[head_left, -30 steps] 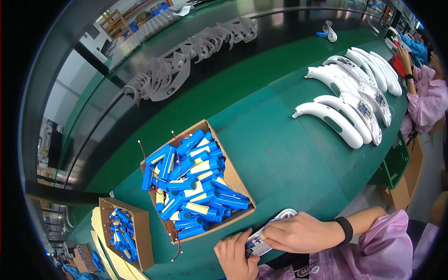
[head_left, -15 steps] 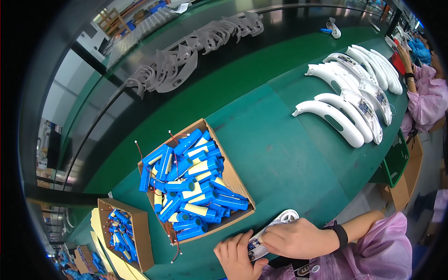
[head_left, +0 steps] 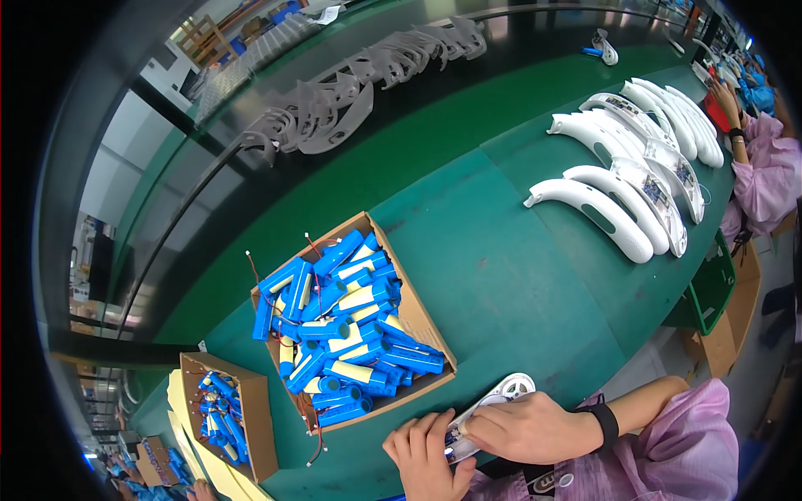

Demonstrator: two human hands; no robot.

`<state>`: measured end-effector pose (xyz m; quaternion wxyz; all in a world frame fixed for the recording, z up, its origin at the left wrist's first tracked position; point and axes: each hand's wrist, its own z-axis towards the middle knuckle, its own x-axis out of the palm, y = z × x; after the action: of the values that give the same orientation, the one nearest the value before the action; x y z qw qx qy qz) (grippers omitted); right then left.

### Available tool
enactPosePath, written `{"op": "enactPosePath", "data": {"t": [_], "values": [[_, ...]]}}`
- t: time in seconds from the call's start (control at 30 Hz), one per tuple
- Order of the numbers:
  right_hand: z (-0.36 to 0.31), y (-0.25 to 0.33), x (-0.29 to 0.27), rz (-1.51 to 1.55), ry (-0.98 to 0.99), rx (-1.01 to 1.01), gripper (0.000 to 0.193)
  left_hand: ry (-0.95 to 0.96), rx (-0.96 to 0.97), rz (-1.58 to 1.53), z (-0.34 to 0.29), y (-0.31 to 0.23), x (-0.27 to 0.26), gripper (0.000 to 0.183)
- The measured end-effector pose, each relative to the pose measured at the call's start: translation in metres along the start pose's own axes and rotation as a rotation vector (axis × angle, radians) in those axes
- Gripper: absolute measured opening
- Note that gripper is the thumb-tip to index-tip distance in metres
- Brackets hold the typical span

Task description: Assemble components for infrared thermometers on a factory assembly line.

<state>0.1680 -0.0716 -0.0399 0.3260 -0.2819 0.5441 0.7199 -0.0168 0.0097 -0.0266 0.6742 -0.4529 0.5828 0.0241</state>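
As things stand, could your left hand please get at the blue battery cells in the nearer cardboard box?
Probably yes: the left hand rests just beside the open-topped cardboard box, and nothing lies between it and the blue battery cells, though it now steadies the white housing part.

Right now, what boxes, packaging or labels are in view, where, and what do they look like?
Open cardboard box: on the green table ahead of both hands, brown, heaped with blue cylindrical cells with yellow-white label strips.
Smaller cardboard box: lower left, brown, same blue cells.
Green crate: right table edge, open top.
Cardboard carton: beside that crate, brown.
No screens or signs seen.
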Motion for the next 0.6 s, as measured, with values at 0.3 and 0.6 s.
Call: {"op": "enactPosePath", "data": {"t": [0.3,0.6], "values": [[-0.001,-0.003,-0.013,0.128,-0.012,0.015,0.025,0.141,-0.175,-0.05,0.032,-0.022,-0.035,0.04],[-0.023,-0.008,-0.021,0.247,0.07,-0.075,0.038,0.319,-0.154,-0.056,0.038,-0.02,-0.028,0.032]]}}
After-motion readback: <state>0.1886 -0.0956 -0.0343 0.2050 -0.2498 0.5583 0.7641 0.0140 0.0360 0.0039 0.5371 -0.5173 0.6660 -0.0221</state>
